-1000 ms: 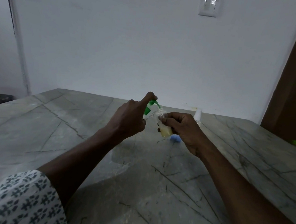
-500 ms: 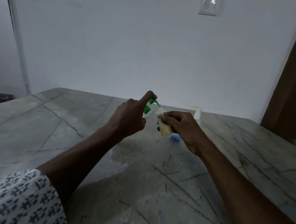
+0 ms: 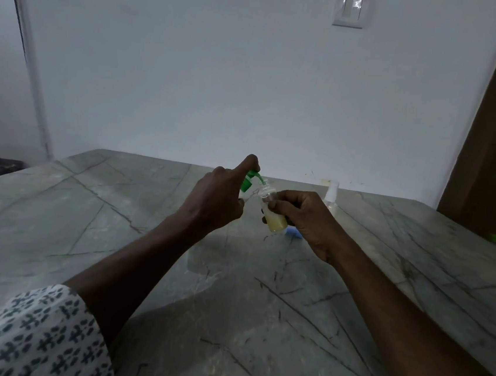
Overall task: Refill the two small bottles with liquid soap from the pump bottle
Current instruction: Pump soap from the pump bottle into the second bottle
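Head view, centre of the frame: I see both hands raised over the grey marble table [image 3: 108, 222], meeting just above the middle of the picture. My left hand [image 3: 213, 198] is wrapped round the pump bottle [image 3: 249, 180], whose clear body is almost wholly hidden behind the fingers; only the green pump head and its spout show. The left forefinger lies on top of that green head, the other fingers curled tight round the bottle. The spout points right and down, its tip at the mouth of the small bottle [image 3: 273, 213].

My right hand [image 3: 306, 221] pinches that small bottle between thumb and curled fingers, gripping it round the upper body. It is tilted, neck leaning up and left toward the spout, and pale yellow liquid sits in its lower part. It hangs clear of the table.

Right of centre, behind the right hand, the second small bottle [image 3: 332, 193] stands upright on the table with a pale top; its lower part is hidden by my knuckles. A small blue piece [image 3: 293, 232] lies on the table just below the right hand; I cannot tell what it is.

Patterned sleeves fill the lower corners. A light switch [image 3: 351, 10] sits on the wall, upper right.
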A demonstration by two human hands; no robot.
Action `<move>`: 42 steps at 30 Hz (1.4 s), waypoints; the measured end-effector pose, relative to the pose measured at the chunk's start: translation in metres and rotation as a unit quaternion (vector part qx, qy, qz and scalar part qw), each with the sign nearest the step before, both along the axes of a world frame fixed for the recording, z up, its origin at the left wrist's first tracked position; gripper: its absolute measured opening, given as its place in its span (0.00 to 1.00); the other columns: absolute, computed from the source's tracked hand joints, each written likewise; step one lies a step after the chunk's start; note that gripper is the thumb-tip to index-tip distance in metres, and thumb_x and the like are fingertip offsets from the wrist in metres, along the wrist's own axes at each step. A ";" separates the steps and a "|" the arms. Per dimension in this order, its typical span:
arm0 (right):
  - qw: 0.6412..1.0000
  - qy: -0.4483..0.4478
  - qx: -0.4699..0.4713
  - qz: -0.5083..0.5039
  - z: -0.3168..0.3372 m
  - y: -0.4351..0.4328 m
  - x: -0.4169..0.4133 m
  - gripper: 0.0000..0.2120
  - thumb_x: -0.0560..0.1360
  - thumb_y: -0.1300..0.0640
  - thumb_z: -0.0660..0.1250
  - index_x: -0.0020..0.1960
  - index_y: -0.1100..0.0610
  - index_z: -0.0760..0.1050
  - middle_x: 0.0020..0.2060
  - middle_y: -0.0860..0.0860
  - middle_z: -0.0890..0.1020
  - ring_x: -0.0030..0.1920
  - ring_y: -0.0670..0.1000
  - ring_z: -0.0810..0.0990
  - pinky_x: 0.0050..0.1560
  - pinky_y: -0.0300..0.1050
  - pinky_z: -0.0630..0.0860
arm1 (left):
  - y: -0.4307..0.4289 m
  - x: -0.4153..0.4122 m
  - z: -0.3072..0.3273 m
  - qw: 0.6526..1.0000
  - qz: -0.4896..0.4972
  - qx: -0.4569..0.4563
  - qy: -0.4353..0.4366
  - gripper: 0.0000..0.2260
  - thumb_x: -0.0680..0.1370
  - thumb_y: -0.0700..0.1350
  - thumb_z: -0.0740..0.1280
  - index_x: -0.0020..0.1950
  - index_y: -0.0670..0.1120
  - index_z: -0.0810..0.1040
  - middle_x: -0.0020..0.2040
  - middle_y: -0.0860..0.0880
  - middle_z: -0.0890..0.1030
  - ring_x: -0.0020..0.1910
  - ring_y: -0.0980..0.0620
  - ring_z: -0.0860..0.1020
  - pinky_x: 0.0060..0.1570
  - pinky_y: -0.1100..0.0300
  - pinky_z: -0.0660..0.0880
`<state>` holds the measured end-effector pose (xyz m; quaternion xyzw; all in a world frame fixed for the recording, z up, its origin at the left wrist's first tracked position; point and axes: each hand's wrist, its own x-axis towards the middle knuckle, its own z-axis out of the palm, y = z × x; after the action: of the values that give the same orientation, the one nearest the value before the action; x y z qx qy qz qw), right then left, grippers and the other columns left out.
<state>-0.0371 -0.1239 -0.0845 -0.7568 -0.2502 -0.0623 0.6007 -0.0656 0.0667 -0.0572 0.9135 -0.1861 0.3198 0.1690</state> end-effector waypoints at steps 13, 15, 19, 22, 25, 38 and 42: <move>1.000 -0.012 -0.009 -0.011 -0.002 0.001 -0.001 0.13 0.78 0.58 0.68 0.60 0.62 0.80 0.49 0.56 0.86 0.49 0.55 0.86 0.57 0.52 0.81 | 0.001 0.000 0.000 1.000 -0.001 -0.001 0.002 0.28 0.71 0.36 0.72 0.65 0.51 0.64 0.47 0.43 0.82 0.28 0.55 0.73 0.26 0.61 0.75; 1.000 -0.009 -0.008 -0.013 -0.003 0.003 -0.001 0.13 0.78 0.58 0.68 0.60 0.62 0.80 0.50 0.56 0.86 0.51 0.56 0.85 0.61 0.57 0.78 | 0.001 0.000 0.000 1.000 0.000 -0.003 0.004 0.27 0.71 0.36 0.72 0.65 0.50 0.65 0.52 0.40 0.82 0.29 0.56 0.73 0.28 0.59 0.78; 1.000 -0.006 0.001 -0.019 -0.001 0.003 -0.003 0.13 0.78 0.58 0.67 0.60 0.61 0.80 0.50 0.57 0.86 0.50 0.55 0.86 0.61 0.57 0.78 | 0.001 0.002 0.001 1.000 -0.003 0.000 0.001 0.30 0.71 0.36 0.72 0.67 0.51 0.64 0.51 0.42 0.82 0.29 0.55 0.74 0.31 0.54 0.79; 1.000 -0.012 0.007 -0.024 0.000 0.001 -0.002 0.12 0.78 0.59 0.67 0.60 0.62 0.80 0.49 0.58 0.85 0.50 0.57 0.85 0.59 0.55 0.80 | 0.002 0.002 0.000 1.000 0.002 0.011 -0.011 0.32 0.70 0.37 0.72 0.68 0.54 0.62 0.44 0.45 0.81 0.29 0.54 0.74 0.32 0.52 0.80; 1.000 -0.017 0.008 -0.020 0.001 0.000 -0.002 0.10 0.78 0.59 0.67 0.58 0.60 0.80 0.47 0.55 0.85 0.46 0.53 0.86 0.55 0.49 0.80 | 0.001 0.001 0.000 1.000 0.002 0.007 -0.013 0.32 0.70 0.36 0.72 0.68 0.53 0.62 0.41 0.49 0.77 0.28 0.55 0.72 0.30 0.55 0.77; 1.000 -0.003 0.003 -0.005 0.001 0.001 -0.004 0.10 0.78 0.59 0.67 0.58 0.60 0.80 0.45 0.51 0.86 0.42 0.47 0.86 0.48 0.39 0.82 | 0.001 0.001 0.000 1.000 0.002 0.000 -0.004 0.29 0.71 0.36 0.72 0.66 0.51 0.64 0.52 0.43 0.83 0.28 0.57 0.72 0.29 0.60 0.75; 1.000 0.005 0.021 0.004 0.005 -0.001 -0.006 0.05 0.79 0.61 0.65 0.52 0.54 0.78 0.42 0.49 0.85 0.37 0.45 0.86 0.39 0.33 0.79 | 0.001 0.002 0.000 1.000 0.008 0.014 -0.010 0.33 0.70 0.37 0.72 0.68 0.54 0.61 0.46 0.44 0.83 0.28 0.54 0.73 0.31 0.53 0.79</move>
<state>-0.0430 -0.1251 -0.0799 -0.7435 -0.2489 -0.0613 0.6177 -0.0635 0.0673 -0.0574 0.9141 -0.1846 0.3274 0.1520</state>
